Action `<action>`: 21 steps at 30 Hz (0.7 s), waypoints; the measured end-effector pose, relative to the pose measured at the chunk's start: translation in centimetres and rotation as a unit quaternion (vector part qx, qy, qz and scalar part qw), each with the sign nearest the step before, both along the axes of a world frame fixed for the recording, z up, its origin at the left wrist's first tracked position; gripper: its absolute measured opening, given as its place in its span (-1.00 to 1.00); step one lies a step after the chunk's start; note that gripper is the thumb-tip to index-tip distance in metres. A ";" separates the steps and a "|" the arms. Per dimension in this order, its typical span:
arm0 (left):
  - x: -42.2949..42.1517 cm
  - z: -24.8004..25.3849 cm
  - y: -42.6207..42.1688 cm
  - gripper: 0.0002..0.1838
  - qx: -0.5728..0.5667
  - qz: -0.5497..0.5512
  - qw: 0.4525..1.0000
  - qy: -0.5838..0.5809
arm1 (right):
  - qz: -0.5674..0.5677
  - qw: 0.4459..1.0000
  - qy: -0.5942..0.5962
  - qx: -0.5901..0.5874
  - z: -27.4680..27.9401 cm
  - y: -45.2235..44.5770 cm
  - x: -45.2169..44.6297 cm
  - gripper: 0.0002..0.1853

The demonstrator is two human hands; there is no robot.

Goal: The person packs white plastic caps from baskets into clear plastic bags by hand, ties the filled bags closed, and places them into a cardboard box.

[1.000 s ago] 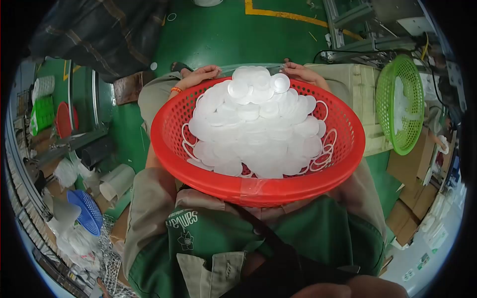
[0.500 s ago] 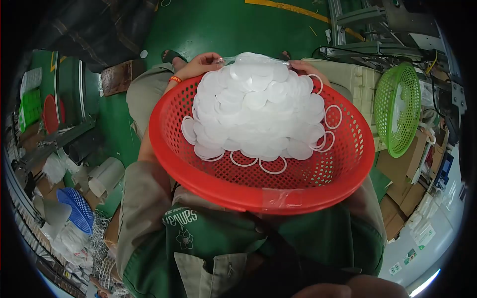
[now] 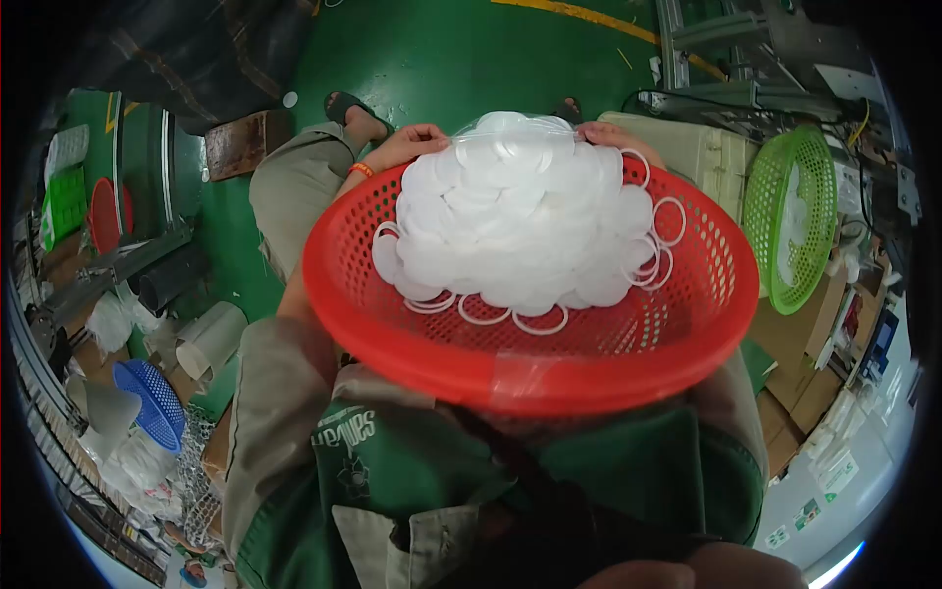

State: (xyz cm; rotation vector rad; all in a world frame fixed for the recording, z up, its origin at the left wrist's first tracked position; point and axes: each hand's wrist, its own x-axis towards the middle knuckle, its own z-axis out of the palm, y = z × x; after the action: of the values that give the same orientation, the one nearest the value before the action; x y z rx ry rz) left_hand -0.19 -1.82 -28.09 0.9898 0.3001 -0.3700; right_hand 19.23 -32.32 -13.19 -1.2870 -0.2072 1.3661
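A red perforated basket [image 3: 422, 358] rests on my lap, tilted. Heaped in its far part are many white discs [image 3: 520, 216], with several white rings [image 3: 670, 221] along the edge of the pile. A clear plastic bag [image 3: 491, 128] stretches across the far side of the heap. At its left end my left hand [image 3: 417, 142] is closed on the plastic, beyond the basket's far rim. My right hand [image 3: 603, 133] pinches the other end; its fingers are partly hidden behind the discs and plastic.
A green basket [image 3: 790, 221] stands at the right beside a pale crate [image 3: 687, 147]. Left are a brown block [image 3: 245, 144], a blue basket [image 3: 149, 402], a red basket [image 3: 110, 216] and a pale roll [image 3: 211, 339]. A metal frame [image 3: 721, 34] stands back right.
Both hands pulled the plastic at the far side. The disc heap has shifted away from the near rim, exposing the basket's bottom and several rings. The basket has moved slightly right.
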 end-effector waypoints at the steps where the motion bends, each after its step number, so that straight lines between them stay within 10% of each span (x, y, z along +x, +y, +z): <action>1: 0.2 -0.1 -0.7 -0.89 0.010 -0.008 1.000 0.001 | 0.006 0.998 0.050 -0.036 -1.3 -0.3 1.1 -0.82; 10: 0.2 -1.8 -0.3 -0.84 0.129 0.004 0.991 -0.033 | 0.016 0.989 0.093 -0.113 -4.4 0.8 5.9 -0.81; 13: 0.9 0.1 -0.7 -0.81 0.017 0.030 0.999 -0.007 | -0.062 0.967 0.224 -0.101 1.3 1.3 3.7 -0.81; 21: 1.0 -0.8 0.0 -0.77 -0.034 0.063 0.997 0.009 | -0.048 0.977 0.128 -0.162 0.1 2.9 4.7 -0.71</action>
State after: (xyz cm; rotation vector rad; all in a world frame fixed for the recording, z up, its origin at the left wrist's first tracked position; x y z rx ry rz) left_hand 0.85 -1.87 -28.92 0.8963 0.3623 -0.2741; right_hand 23.95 -29.39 -13.09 -1.3500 0.2625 1.5070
